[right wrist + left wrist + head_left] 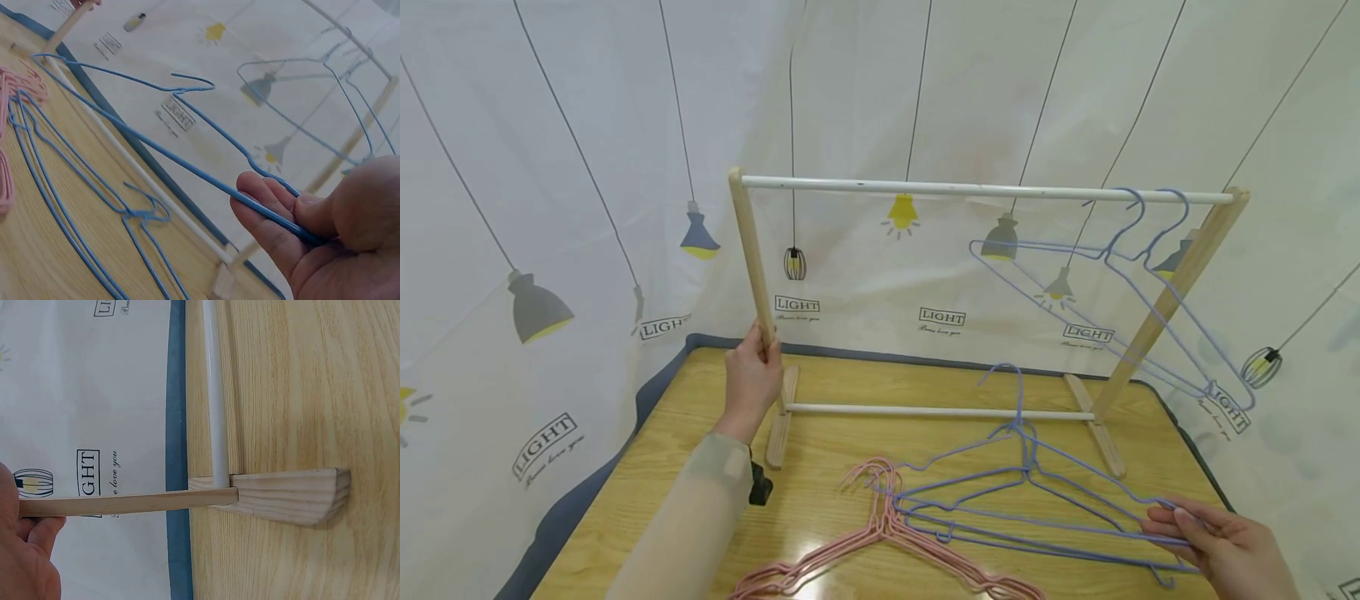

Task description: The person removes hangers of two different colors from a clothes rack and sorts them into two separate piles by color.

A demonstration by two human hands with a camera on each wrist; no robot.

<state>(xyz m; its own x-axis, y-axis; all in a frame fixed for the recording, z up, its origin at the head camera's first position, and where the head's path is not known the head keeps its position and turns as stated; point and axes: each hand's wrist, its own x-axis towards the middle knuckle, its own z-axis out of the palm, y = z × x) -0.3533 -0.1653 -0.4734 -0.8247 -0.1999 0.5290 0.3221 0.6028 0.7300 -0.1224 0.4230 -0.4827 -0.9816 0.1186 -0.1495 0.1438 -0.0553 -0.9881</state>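
Two hands are at work around one landmark, the small wooden rack (992,317) standing on the tabletop (820,508). Starting at the rack's left end, the left hand (752,379) is wrapped around the lower part of the left upright (754,258), fingers curled round the wood just above its foot (281,495); the left wrist view shows the upright meeting that foot beside the white lower crossbar (936,411).

In front of the rack, toward its left half, a pile of pink hangers (880,542) lies flat on the tabletop. Just right of them, still in front of the rack, lies a loose heap of blue hangers (992,508), hooks pointing toward the rack. One blue hanger (187,164) is lifted off that heap, and the right hand (1217,546) holds its wire at the far right corner, fingers (269,206) curled round the thin rod with the thumb pressing it into the palm. Its long axis runs leftward and away from the right hand, the hook end nearest the rack's lower bar.

On the rack's right end, two blue hangers (1150,283) already hang from the top rail (985,190), up and behind the right hand. The right hand is the nearer one to that end of the rail; the left hand is well apart from it.
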